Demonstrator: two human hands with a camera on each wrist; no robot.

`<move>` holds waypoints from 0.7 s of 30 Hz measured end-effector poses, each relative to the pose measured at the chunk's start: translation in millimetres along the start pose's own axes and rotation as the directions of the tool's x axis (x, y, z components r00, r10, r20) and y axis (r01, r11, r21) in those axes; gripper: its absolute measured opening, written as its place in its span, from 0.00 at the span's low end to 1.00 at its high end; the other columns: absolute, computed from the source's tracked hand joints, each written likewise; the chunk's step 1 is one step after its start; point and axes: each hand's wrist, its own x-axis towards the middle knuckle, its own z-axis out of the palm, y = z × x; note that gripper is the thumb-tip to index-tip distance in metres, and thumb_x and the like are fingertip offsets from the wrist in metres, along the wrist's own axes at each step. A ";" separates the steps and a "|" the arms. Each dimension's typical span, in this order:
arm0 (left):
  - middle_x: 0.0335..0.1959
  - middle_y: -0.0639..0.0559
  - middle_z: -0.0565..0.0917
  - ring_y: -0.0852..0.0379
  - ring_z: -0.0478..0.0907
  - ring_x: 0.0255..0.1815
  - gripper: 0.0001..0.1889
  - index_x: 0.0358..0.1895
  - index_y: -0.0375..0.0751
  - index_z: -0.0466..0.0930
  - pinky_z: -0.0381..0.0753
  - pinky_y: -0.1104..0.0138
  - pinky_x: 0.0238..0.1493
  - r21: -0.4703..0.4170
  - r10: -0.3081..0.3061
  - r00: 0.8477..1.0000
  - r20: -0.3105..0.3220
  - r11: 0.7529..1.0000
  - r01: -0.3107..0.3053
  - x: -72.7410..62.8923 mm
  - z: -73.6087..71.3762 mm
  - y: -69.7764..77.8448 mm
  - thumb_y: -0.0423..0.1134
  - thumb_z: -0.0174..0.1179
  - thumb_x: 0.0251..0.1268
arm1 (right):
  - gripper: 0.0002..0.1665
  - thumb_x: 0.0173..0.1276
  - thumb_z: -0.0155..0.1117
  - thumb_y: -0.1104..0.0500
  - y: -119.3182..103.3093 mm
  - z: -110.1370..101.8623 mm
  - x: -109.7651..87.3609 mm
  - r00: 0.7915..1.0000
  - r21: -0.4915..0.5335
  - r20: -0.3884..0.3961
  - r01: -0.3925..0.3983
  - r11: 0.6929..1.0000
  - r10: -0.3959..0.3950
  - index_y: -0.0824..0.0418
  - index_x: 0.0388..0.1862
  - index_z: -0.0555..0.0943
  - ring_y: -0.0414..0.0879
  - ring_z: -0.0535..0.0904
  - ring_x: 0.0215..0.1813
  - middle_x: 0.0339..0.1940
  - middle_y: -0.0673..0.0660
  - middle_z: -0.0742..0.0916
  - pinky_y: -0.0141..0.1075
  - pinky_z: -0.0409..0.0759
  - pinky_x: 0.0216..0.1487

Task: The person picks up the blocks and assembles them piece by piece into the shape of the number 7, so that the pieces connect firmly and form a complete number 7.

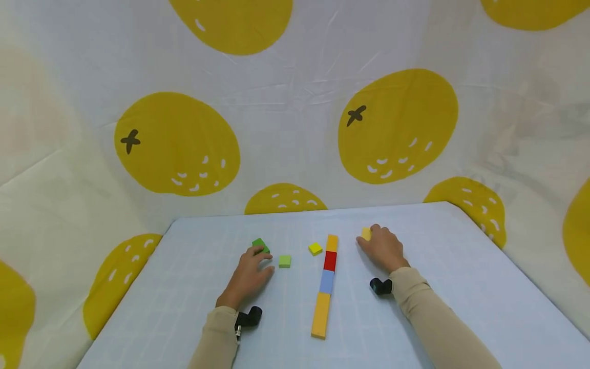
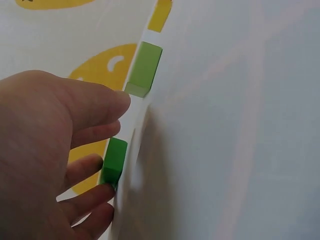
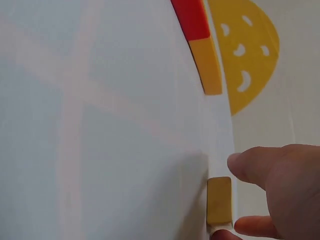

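Note:
My left hand point(image 1: 246, 279) is spread with loosely bent fingers beside a dark green block point(image 1: 260, 245); in the left wrist view its fingertips come right up to that green block point(image 2: 114, 160). A light green block point(image 1: 285, 261) lies just right of this hand, near the thumb. On the far right, my right hand point(image 1: 381, 247) reaches around a pale yellow block point(image 1: 366, 233). The right wrist view has that block point(image 3: 219, 201) between thumb and fingers, with a gap at the thumb and the fingertips close to its lower end.
Between the hands runs a row of blocks end to end: a short orange one point(image 1: 332, 243), a red one point(image 1: 330, 261), a blue one point(image 1: 327, 282) and a longer orange one point(image 1: 320, 315). A bright yellow block point(image 1: 315, 249) sits left of the row. Behind the table point(image 1: 184, 307) hangs a fruit-printed cloth point(image 1: 295, 128).

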 end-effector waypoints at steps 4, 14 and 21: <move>0.68 0.43 0.72 0.38 0.65 0.71 0.15 0.54 0.41 0.85 0.65 0.43 0.67 0.015 -0.004 1.000 -0.031 1.000 0.004 1.7 1.5 -0.1 0.40 0.66 0.67 | 0.35 0.72 0.60 0.45 -0.2 -0.6 4.0 1.000 -0.028 0.008 -0.002 1.000 0.002 0.71 0.63 0.71 0.60 0.76 0.44 0.46 0.67 0.79 0.53 0.76 0.43; 0.68 0.42 0.72 0.38 0.66 0.70 0.15 0.53 0.41 0.85 0.66 0.43 0.67 0.022 0.028 0.999 -0.033 0.999 -0.027 5.3 3.5 -3.1 0.41 0.67 0.66 | 0.32 0.69 0.60 0.51 0.7 -4.0 6.2 1.000 -0.025 0.010 -0.022 0.999 0.022 0.73 0.62 0.73 0.59 0.77 0.43 0.48 0.68 0.80 0.54 0.77 0.43; 0.69 0.41 0.70 0.37 0.64 0.71 0.15 0.54 0.41 0.85 0.64 0.42 0.68 0.014 -0.010 1.000 0.004 1.000 0.010 2.4 4.6 0.4 0.41 0.66 0.66 | 0.33 0.69 0.59 0.49 6.9 -7.6 1.1 0.998 0.091 0.042 -0.049 0.995 0.046 0.73 0.62 0.76 0.60 0.78 0.50 0.55 0.68 0.82 0.54 0.76 0.49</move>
